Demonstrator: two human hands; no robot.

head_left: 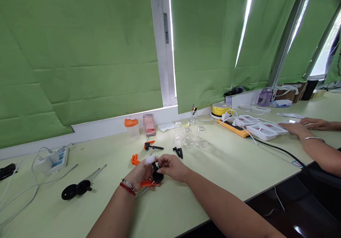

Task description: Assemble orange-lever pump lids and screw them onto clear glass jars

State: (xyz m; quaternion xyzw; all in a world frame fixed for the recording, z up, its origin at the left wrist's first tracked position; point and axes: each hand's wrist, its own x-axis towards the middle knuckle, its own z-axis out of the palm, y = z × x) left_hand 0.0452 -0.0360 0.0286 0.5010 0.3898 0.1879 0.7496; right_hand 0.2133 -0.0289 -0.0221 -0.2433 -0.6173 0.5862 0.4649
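Both hands are together over the table near its front edge. My left hand [138, 176] is closed round a black-and-orange plastic piece [157, 177], which has a round black end and a thin metal rod below it. A whitish translucent bit [150, 160] shows at its upper end; its kind is unclear. With fingers pinched, my right hand [173, 167] grips the same piece from the right. Just beyond lie an orange plastic part [135, 159], an orange-and-black clamp-like part [153, 146] and small black pieces [178, 152]. Fingers hide part of the held piece.
Two black round-ended pieces with metal rods [76, 189] lie left, near a power strip [57, 160] and cables. Upturned glasses [187, 140] and an orange-lidded cup [132, 128] stand behind. Rightward are an orange power strip [234, 128], white card stacks [262, 131] and another person's hands [295, 128].
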